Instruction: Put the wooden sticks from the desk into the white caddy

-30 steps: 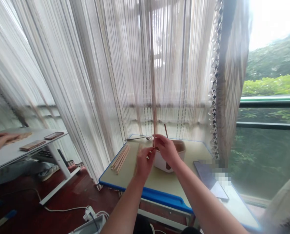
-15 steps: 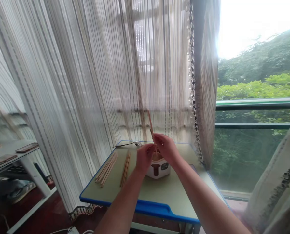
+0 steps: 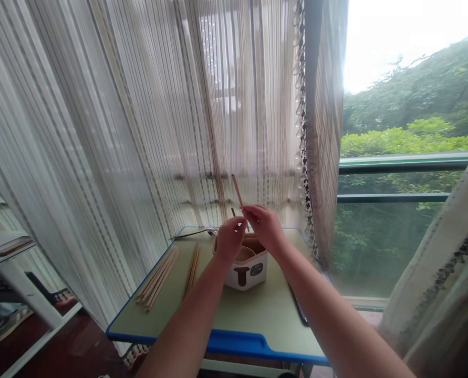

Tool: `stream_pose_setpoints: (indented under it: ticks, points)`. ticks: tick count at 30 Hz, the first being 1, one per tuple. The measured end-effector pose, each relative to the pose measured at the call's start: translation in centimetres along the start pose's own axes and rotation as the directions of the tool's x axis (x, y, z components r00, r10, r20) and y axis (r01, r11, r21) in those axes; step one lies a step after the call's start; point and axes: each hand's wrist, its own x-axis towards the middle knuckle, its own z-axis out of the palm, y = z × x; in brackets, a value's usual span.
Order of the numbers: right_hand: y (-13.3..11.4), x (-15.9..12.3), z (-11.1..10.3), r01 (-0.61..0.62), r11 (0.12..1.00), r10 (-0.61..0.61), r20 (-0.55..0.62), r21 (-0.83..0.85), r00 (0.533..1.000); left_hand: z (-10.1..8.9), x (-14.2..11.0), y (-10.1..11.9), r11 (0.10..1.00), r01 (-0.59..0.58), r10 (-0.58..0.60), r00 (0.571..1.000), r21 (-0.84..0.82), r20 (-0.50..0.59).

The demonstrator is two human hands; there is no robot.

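Observation:
My right hand (image 3: 265, 223) is closed in a pinch on a wooden chopstick (image 3: 237, 190), which points up and slightly left. Close beside it, my left hand (image 3: 231, 239) is closed, thumb and finger pinched on a thin dark-ended stick (image 3: 233, 212) that is mostly hidden. Both hands are above a white box (image 3: 242, 286) with a brown inside and brown markings on its front. Something round and brown (image 3: 245, 254) shows inside the box. To the left lie a larger spread of light chopsticks (image 3: 157, 281) and a smaller, darker bunch of chopsticks (image 3: 191, 270).
The small table (image 3: 226, 317) has a blue edge. A thin dark object with a shiny end (image 3: 190, 234) lies at the back left. A dark flat object (image 3: 299, 307) lies partly behind my right forearm. Striped curtains (image 3: 158, 131) hang behind; a window is on the right.
My view has shifted, so the table sits further left. My hands have risen from the box opening, and the dark-ended stick now stands apart from the chopstick.

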Motion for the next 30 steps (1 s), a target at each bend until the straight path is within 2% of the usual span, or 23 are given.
stream_pose_setpoints:
  ticks: [6, 11, 17, 23, 30]
  points:
    - [1.6, -0.3, 1.1, -0.064, 0.996, 0.064, 0.009, 0.06, 0.998, 0.2, -0.1, -1.4, 0.997, -0.014, 0.015, 1.0, 0.072, -0.012]
    - [3.1, -0.6, 2.1, -0.119, 0.99, 0.117, 0.024, 0.076, 0.993, -0.1, -0.3, -1.8, 0.988, 0.034, -0.039, 0.999, 0.153, 0.028]
    - [4.9, -1.0, 3.2, -0.217, 0.964, 0.217, 0.016, 0.157, 0.976, 0.0, -0.5, -2.1, 0.984, 0.069, -0.069, 0.998, 0.165, -0.004]
    - [5.1, -0.8, 3.3, -0.264, 0.952, 0.262, 0.034, 0.157, 0.964, 0.7, -0.4, -2.3, 0.941, 0.002, 0.003, 1.0, 0.34, -0.013]
    - [5.2, 0.2, 3.7, -0.26, 0.94, 0.261, 0.026, 0.219, 0.965, 1.5, -0.8, -2.4, 0.899, -0.007, -0.007, 1.0, 0.438, 0.03]
